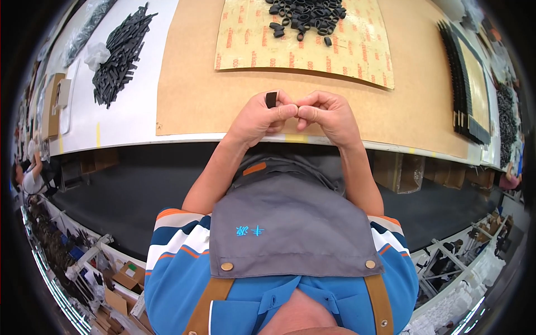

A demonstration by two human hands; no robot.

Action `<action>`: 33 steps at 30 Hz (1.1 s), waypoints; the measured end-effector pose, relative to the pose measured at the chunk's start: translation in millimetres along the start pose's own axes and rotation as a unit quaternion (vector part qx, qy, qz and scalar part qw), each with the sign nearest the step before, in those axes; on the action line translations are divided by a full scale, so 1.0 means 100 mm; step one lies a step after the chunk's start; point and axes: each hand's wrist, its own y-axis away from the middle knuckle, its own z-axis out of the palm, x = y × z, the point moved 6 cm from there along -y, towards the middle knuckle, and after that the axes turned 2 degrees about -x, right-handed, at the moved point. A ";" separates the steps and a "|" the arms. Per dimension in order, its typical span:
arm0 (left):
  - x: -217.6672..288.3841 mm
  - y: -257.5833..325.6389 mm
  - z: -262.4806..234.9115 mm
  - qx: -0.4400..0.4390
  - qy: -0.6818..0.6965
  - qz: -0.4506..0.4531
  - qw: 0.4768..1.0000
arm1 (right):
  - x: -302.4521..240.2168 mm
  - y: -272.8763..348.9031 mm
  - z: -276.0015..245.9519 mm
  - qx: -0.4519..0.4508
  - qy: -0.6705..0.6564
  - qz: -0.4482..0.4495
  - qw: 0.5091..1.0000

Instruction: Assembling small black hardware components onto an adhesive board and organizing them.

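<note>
My left hand (pixel 262 115) and my right hand (pixel 329 116) meet above the near edge of the table. Their thumbs and forefingers are pinched together, fingertip against fingertip. Whatever is between the tips is too small or too hidden to make out. A short black band (pixel 271 100) lies across a finger of my left hand; whether it goes all the way round cannot be seen. Beyond my hands, a heap of small black loops (pixel 307 15) sits on a yellowish printed sheet (pixel 257 60).
Brown board (pixel 190 106) covers the middle of the white table (pixel 142 72). Black flat strips (pixel 120 58) are piled at left, near a cardboard box (pixel 54 106). At right stands a row of black strips (pixel 460 89) along a panel. Open cartons (pixel 399 170) sit under the table.
</note>
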 end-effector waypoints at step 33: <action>0.14 0.00 -0.03 0.095 -0.284 -0.017 0.954 | 0.17 0.04 -0.23 -0.048 -0.070 0.056 0.995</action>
